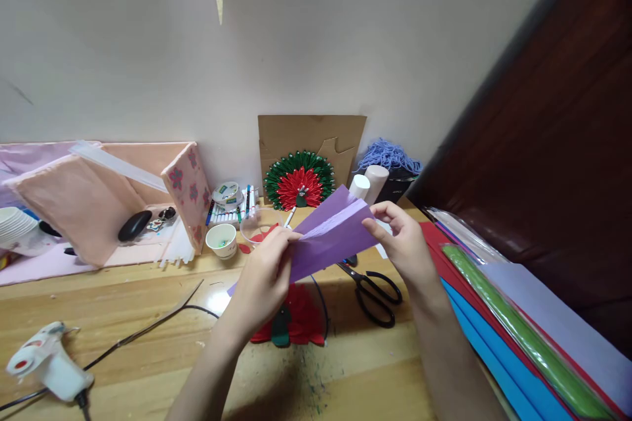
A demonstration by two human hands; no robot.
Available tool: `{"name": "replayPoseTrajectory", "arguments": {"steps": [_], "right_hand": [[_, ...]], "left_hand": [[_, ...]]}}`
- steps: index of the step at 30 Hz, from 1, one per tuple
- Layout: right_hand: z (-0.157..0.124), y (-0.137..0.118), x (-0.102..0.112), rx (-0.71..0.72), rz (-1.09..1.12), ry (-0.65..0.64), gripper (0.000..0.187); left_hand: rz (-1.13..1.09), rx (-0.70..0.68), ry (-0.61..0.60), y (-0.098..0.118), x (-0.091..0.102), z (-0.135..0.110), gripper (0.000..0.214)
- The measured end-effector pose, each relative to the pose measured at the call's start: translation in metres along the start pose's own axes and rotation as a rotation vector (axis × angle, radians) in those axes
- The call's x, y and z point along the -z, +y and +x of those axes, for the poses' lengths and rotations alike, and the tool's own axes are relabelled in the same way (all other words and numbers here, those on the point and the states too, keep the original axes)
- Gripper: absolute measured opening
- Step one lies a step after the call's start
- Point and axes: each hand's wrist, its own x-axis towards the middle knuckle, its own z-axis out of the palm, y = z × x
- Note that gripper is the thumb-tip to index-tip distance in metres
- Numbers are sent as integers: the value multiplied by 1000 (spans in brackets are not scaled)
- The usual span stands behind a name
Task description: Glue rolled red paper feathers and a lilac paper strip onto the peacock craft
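Observation:
Between my two hands is a folded purple sheet, raised above the table; a pale, rough-looking strip runs along its fold or edge. My left hand pinches its left end, fingers partly hidden behind it. At the right end, my right hand grips the sheet between thumb and fingers. Below the sheet lies a red and green craft piece with a dark round rim, partly covered by my left hand and the sheet. Black-handled scissors rest on the table near my right wrist, their blades partly hidden.
A white glue gun with a black cord lies at left. Behind stand a pink box, a paper cup, markers, and a green-red peacock-like craft against cardboard. Coloured sheets are stacked at right.

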Motion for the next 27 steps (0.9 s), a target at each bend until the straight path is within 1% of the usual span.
{"name": "replayPoseTrajectory", "arguments": {"steps": [2, 3, 5, 8, 11, 13, 14, 17, 20, 22, 24, 25, 27], "right_hand": [[-2, -3, -2, -20, -20, -5, 27], [-4, -4, -3, -6, -36, -14, 25], [-6, -7, -6, 67, -88, -15, 21], [-9, -10, -9, 203, -151, 36, 14], [-11, -12, -11, 299, -123, 81, 7], [-12, -11, -12, 343, -93, 113, 5], [-12, -11, -12, 354, -91, 129, 5], [-12, -7, -14, 338, -144, 194, 8], [-12, -4, -16, 297, -185, 255, 14], [-12, -3, -16, 259, -147, 251, 17], [-12, -3, -13, 205, -65, 189, 24], [-10, -4, -10, 173, -22, 139, 31], [-7, -3, -1, 123, 13, -1, 44]], "left_hand": [[-6, -19, -22, 1, -1, 0, 31], [-9, -28, -35, 2, -2, -1, 33], [-12, -40, -57, 4, -3, -1, 35], [-14, -52, -74, 8, -4, 0, 34], [-12, -45, -77, 11, -6, 0, 22], [-8, -23, -72, 13, -9, 1, 9], [-7, -9, -65, 13, -11, 1, 7], [-5, 12, -18, 11, -17, 1, 13], [1, 21, 44, 8, -23, 0, 14], [4, 53, 69, 7, -25, -1, 26], [0, 81, 88, 7, -24, -1, 39], [-9, 84, 95, 7, -23, -1, 39], [-33, 83, 115, 7, -19, 0, 27]]}}
